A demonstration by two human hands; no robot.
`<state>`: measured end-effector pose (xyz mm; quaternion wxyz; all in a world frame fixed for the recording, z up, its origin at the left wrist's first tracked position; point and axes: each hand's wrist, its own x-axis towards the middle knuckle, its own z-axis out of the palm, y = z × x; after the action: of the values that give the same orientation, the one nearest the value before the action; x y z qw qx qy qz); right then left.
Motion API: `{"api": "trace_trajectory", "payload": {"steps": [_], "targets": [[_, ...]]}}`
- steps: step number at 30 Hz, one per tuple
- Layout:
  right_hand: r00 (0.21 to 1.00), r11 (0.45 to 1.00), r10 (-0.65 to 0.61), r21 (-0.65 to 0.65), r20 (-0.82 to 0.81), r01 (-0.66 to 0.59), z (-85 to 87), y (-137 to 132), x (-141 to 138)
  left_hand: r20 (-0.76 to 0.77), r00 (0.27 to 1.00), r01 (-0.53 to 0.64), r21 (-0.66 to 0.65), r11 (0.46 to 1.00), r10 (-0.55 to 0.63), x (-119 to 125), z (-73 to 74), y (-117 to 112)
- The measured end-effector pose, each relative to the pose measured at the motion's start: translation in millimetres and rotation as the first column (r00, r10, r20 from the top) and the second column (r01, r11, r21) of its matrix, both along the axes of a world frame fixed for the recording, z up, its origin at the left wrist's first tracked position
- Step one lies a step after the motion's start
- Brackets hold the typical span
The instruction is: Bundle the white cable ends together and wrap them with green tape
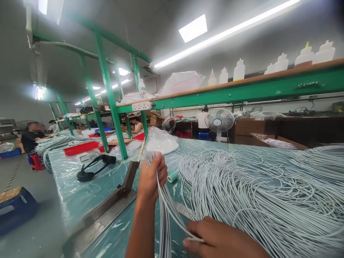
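Note:
My left hand [151, 177] is raised above the table, its fingers wrapped round the top of a bundle of white cables [164, 208] that hangs down from the fist. My right hand [215, 238] is low at the frame's bottom, fingers closed on one white cable drawn out of that bundle. A large loose pile of white cables [263, 193] covers the table to the right of both hands. A paper cutter with a raised lever arm [131, 172] lies just left of my left hand.
The table [72, 193] has a green plastic cover. On it lie a black tool [92, 166], a small green tape roll [172, 176], red trays [80, 147] and plastic bags [161, 141]. Green frame posts [115, 118] carry a shelf with white bottles [239, 70]. A fan [219, 121] and other people are behind.

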<state>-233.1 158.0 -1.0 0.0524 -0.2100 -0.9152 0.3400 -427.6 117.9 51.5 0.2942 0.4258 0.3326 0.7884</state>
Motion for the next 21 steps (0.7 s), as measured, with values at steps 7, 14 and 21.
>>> {"api": "trace_trajectory", "payload": {"steps": [7,14,21], "targets": [[0.854,0.700,0.044,-0.593,-0.519,-0.397,1.9,49.0,11.5,-0.065,0.990,-0.124,0.053,0.991,0.128,5.6,2.6,-1.2],[0.739,0.628,-0.357,-0.733,-0.571,-0.263,-7.1,74.9,17.7,-0.053,0.994,-0.093,0.132,0.987,0.101,13.6,6.1,-5.2],[0.808,0.915,-0.290,-0.397,-0.513,0.076,25.1,14.4,7.7,-0.506,0.838,-0.276,-0.069,0.959,0.204,48.4,-7.0,3.7]]}}
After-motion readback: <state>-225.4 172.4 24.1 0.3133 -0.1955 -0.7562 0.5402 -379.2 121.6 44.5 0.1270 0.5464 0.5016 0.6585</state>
